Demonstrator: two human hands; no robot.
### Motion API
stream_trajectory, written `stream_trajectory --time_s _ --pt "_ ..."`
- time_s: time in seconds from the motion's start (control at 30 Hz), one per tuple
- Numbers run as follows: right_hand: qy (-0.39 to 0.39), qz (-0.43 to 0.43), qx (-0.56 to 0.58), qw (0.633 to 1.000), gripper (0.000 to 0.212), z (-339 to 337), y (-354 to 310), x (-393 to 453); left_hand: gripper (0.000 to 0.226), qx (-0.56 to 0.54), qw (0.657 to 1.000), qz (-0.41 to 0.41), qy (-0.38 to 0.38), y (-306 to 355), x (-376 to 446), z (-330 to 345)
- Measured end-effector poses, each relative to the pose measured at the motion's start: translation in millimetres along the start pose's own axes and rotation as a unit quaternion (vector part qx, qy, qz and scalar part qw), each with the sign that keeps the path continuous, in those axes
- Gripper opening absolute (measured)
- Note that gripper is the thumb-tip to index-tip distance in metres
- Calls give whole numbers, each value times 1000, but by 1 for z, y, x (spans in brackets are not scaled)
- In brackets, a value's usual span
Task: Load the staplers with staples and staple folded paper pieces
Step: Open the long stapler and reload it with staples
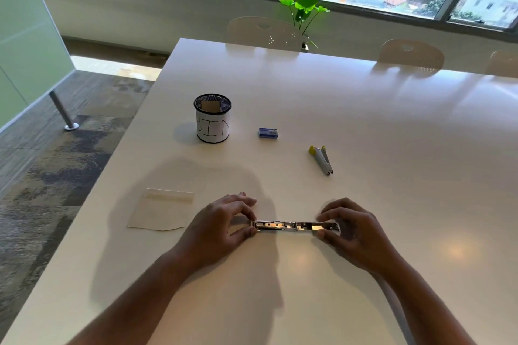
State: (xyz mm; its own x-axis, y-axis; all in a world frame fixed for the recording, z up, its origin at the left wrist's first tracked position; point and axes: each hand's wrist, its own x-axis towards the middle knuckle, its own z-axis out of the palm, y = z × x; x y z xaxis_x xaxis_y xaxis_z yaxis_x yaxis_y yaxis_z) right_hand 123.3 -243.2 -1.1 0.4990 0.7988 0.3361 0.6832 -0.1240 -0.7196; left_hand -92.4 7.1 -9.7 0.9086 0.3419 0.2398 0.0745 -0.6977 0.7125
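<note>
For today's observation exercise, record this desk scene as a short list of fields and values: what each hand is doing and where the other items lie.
left hand: pinches the left end of the opened metal stapler
right hand: grips the stapler's right end
yellow stapler: lies untouched, farther back on the right
staple box: blue, closed, beside the mesh cup
paper: folded at its top edge, left of the hands
table: white

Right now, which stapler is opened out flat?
The metal stapler held between left hand and right hand; the yellow-ended stapler lies closed, untouched.
</note>
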Motion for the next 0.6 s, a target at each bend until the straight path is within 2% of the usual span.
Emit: stream_trajectory --time_s 0.23,0.37,0.6 --pt "-19 -8 -21 1000 21 -3 -4 2 19 -7 1000 -2 -2 -1 1 1" --pt "-26 1 -28 999 27 -14 -24 12 20 -9 1000 -2 -2 0 1 1" --pt "-34 3 85 996 25 19 -49 26 20 -10 1000 -5 -2 -1 1 2"
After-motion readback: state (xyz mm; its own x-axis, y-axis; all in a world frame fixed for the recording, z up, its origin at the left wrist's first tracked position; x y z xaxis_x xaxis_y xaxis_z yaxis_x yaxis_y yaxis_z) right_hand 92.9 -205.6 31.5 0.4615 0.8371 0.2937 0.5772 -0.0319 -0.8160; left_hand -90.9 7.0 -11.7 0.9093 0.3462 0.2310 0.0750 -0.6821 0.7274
